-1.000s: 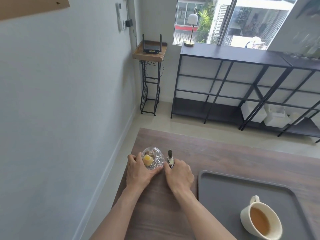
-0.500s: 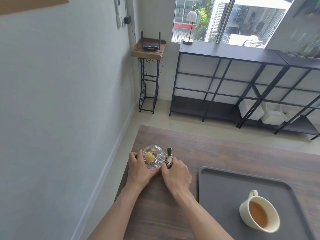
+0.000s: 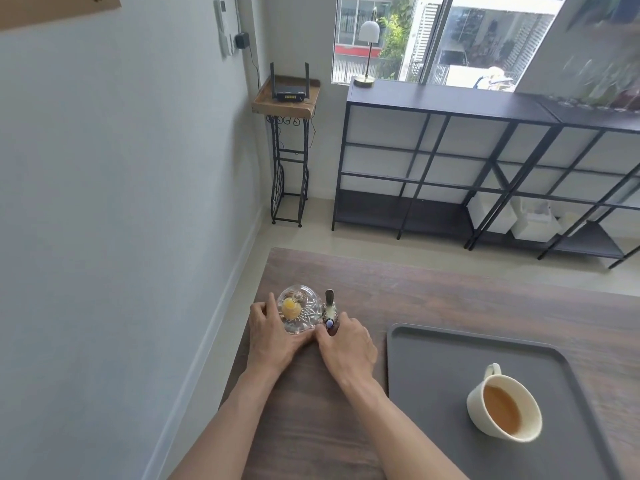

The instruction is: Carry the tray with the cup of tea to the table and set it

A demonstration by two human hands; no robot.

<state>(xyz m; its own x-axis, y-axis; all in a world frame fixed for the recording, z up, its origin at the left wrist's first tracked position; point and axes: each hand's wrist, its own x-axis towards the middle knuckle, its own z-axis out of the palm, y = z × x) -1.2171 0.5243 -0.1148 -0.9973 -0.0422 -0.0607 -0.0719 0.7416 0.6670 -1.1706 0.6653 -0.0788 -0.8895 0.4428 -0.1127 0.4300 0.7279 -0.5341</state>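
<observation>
A grey tray [image 3: 433,375] lies flat on the dark wooden table [image 3: 450,292] at the right. A cream cup of tea [image 3: 504,410] stands upright on the tray's near right part. Both hands are off the tray, to its left. My left hand [image 3: 270,337] cups the left side of a small lidded glass dish [image 3: 299,310] with something yellow inside. My right hand [image 3: 348,344] rests beside it, with its fingers closed at the base of a small bird figurine [image 3: 329,310] that stands against the dish.
The dish sits near the table's far left corner, close to the white wall [image 3: 121,237]. Beyond the table are a black open shelf unit [image 3: 450,105] with a lamp and a narrow stand [image 3: 287,98] bearing a router.
The view has tilted slightly. Both hands stay on the glass dish and the bird figurine with hardly any shift. The tray and cup have not moved.
</observation>
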